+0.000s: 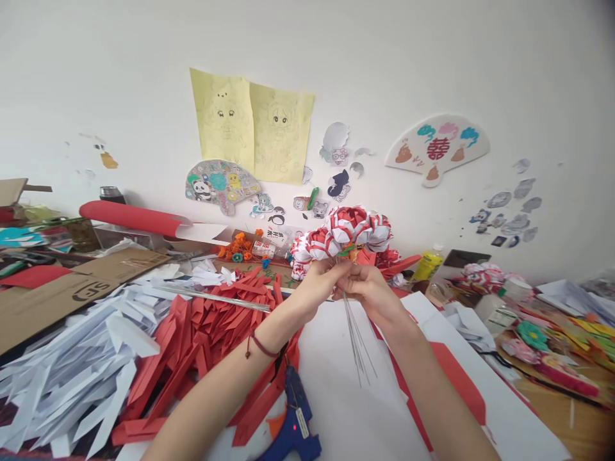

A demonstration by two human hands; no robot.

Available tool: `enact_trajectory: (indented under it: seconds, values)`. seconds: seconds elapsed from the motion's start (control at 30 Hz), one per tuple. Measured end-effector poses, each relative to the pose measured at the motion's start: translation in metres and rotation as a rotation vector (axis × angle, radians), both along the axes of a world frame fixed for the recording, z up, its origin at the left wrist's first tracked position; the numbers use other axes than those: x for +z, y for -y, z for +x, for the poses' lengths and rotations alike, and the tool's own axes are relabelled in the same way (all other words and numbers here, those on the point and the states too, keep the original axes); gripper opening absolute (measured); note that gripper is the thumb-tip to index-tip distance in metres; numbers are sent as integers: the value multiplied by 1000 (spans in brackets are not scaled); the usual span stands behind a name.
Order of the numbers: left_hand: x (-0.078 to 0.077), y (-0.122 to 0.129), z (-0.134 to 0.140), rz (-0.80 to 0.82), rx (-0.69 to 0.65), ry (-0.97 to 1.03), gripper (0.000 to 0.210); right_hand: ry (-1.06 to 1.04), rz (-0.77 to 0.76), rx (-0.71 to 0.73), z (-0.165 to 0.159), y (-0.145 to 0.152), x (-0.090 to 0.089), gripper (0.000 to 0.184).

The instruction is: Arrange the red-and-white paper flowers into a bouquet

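Nearest the wearer, well below the bouquet (352, 225): a blue glue gun (296, 422), small red light showing on it. Left of the gun and nearer than the bouquet, two heaps, red strips (204, 333) and, farther out, white strips (72, 384). A white sheet (353, 397) lay directly below the bouquet; bare counter (552, 410) showed far off to its lower right.

Left hand (318, 285), a dark red cord (262, 346) at its wrist, was closed on the wires (354, 342) just under the bouquet. Right hand (373, 291) pinched in beside it, fingertips meeting the left's on the same wires. Below both hands the wires hung down and fanned slightly apart. The bouquet, red-and-white folded paper, stood up above the hands, roughly mid-view, in front of the wall (336, 38).

Left of the bouquet, a wire bundle (225, 299) lay across the red strips; cardboard (81, 298) farther left. Just left and behind, orange flowers (240, 248) and a clear bottle (283, 238); beyond them a red roll (129, 219). Right of the bouquet, a yellow bottle (428, 264). On the wall, two yellow drawings (252, 121) up and left of the bouquet, a painted fan (438, 150) up and right.
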State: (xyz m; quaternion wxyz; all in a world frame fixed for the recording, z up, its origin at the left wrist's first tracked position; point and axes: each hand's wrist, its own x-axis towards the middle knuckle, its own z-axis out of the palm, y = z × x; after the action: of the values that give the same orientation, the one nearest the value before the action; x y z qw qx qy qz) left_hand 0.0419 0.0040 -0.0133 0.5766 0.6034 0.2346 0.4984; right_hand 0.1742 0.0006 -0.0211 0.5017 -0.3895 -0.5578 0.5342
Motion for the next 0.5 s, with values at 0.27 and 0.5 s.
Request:
enact_trajectory:
  seconds: [0.27,0.5]
  values:
    - [5,2,-6,23,45,-21,27,23,10,32,-3,5,5,42]
    - [3,-1,-6,7,43,-18,29,23,40,84,-4,3,3,43]
